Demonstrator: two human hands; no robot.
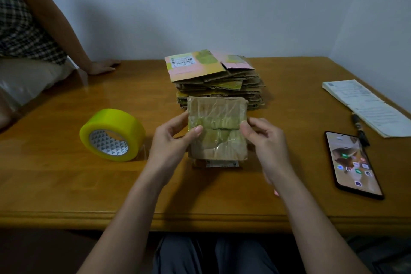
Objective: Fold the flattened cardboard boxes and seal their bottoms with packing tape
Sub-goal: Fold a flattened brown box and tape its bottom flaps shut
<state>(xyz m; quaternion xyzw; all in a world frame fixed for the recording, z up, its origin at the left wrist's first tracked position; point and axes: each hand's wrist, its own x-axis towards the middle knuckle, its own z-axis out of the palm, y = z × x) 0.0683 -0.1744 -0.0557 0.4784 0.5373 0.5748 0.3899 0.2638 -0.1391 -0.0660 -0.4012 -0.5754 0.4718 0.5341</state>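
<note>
Both hands, left [171, 140] and right [264, 140], pinching upright box [216, 129], taped face toward camera; behind, flattened stack [218, 82]; wooden table [66, 180], pale wall [222, 6].

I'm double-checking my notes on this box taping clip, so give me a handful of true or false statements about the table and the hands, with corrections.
1. Both hands hold a folded box by its sides, the left hand on one side, the right hand on the other. True.
2. The yellow tape roll lies beside the right hand. False: it lies beside the left hand.
3. A stack of flattened boxes sits behind the held box. True.
4. The phone lies with its screen dark. False: the screen is lit.
5. The held box's upturned face is bare cardboard. False: wrinkled tape covers it.
</note>
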